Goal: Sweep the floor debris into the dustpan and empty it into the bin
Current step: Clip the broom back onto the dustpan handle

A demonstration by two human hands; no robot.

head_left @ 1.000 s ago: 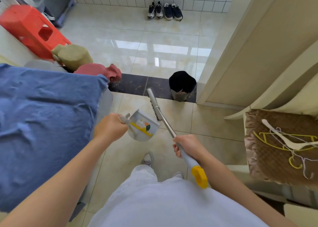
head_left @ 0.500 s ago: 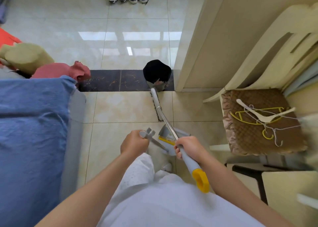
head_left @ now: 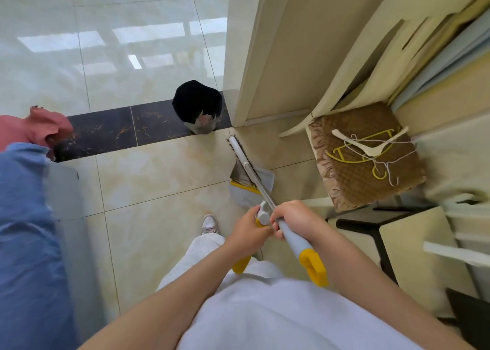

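Dustpan (head_left: 245, 196) sits low at the floor (head_left: 159, 180), between the bin (head_left: 197, 103) and the person's shoe (head_left: 209, 223), partly behind the broom (head_left: 261, 188) shaft. Contact with the tile: cannot tell.

Floor: glossy beige tile, with a dark veined strip at the doorway.
Blue fabric (head_left: 23, 230): crumpled, cut off at the left edge.
Chair (head_left: 358, 66): cream, slotted back, with a brown quilted cushion (head_left: 366, 180) on the seat.
Bin: round, black liner, standing on the dark strip beside the door frame.
Broom: metal shaft, grey grip, yellow loop end. Its bristle head lies just beyond the pan.
Dustpan: pale grey plastic with a yellow comb strip. Contents too blurred to make out.
Left hand (head_left: 248, 233): curled round the dustpan's handle.
Right hand (head_left: 294, 219): curled round the broom grip. The hands nearly touch.
Hangers (head_left: 370, 151): white and yellow, tangled on the cushion.
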